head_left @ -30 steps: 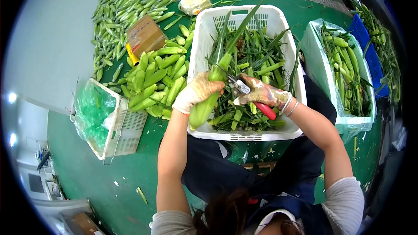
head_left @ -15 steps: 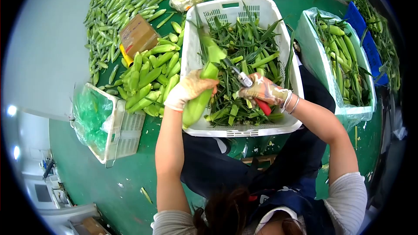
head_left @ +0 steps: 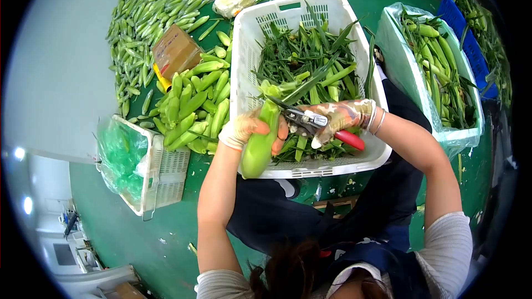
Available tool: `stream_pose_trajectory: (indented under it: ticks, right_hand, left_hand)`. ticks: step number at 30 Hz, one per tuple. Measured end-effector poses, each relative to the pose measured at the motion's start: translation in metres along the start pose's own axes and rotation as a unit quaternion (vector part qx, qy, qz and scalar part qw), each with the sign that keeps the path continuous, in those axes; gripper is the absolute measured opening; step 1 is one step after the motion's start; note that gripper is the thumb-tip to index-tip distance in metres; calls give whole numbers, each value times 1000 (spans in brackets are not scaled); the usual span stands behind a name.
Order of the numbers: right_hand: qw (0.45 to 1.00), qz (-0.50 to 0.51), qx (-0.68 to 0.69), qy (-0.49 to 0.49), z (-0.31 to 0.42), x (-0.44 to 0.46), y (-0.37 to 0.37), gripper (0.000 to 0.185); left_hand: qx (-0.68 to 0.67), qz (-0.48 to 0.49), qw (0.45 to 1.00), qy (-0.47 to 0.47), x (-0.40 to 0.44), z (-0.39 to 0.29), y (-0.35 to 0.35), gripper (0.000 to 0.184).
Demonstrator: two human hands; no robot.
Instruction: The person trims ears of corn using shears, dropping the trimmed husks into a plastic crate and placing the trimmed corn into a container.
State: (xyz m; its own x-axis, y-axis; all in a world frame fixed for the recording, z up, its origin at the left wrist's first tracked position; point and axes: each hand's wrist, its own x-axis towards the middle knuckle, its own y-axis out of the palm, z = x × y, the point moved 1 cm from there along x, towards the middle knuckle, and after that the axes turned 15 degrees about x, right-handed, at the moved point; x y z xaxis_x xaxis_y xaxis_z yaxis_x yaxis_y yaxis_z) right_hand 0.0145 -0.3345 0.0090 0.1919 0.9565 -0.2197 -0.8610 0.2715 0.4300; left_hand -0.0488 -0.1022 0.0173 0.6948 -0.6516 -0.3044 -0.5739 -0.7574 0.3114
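Note:
My left hand, in a pale glove, is closed around an ear of corn in its green husk, held over the near left rim of the white crate. In my right hand, in a patterned glove, is a pair of pruning shears with red handles. The shears' blades lie across the top end of the ear, where leaves and stalk stick out to the right. Cut leaves and stalk pieces fill much of the crate beneath both hands.
Husked-green ears are piled left of the crate, beside a cardboard box. Wrapped ears spread behind. A crate of green plastic bags stands at left, a lined crate of corn at right, near a blue crate.
The ear has come down and its leafy end has tipped to the right. My right hand has brought the shears lower and onto the ear's top end.

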Motion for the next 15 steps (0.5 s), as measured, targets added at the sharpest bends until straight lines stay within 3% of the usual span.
stream_pose_trajectory:
  ticks: [2,3,4,5,6,7,8,10,12,13,14,15]
  right_hand:
    - [998,50,31,27,7,3,-11,28]
    - [997,-58,51,16,18,0,7,24]
    - [992,-48,117,-26,2,7,-4,21]
    - [976,-83,203,-5,-5,9,-9,22]
    - [950,-123,288,12,-7,9,-13,22]
    - [966,-171,192,14,-4,6,-18,23]
    - [968,-177,176,7,-1,-5,-15,28]
    - [987,-158,-30,13,-8,-29,-38,33]
    - [943,-288,-164,37,3,-74,-44,40]
    - [927,-339,-158,-35,-18,-92,-68,41]
    - [904,-410,-115,-31,-15,-114,-78,40]
    - [835,-519,-184,17,-5,-138,-91,39]
  left_hand:
    - [-15,7,1000,2,0,3,2,50]
    - [-41,-31,999,7,-3,3,1,49]
    - [-67,-66,996,12,-4,1,-2,48]
    - [-17,-74,997,20,-8,3,-16,44]
    - [18,-150,988,15,-18,6,-30,40]
    - [92,-270,959,-2,-28,-9,-30,39]
    - [128,-327,936,-3,-47,1,-67,40]
    - [130,-418,890,130,-68,-17,-108,43]
    - [31,-588,788,180,-107,-18,-177,56]
    - [-113,-569,794,180,-126,-15,-215,61]
    - [-186,-661,709,162,-134,-12,-232,64]
    - [56,-698,710,75,-141,3,-254,67]
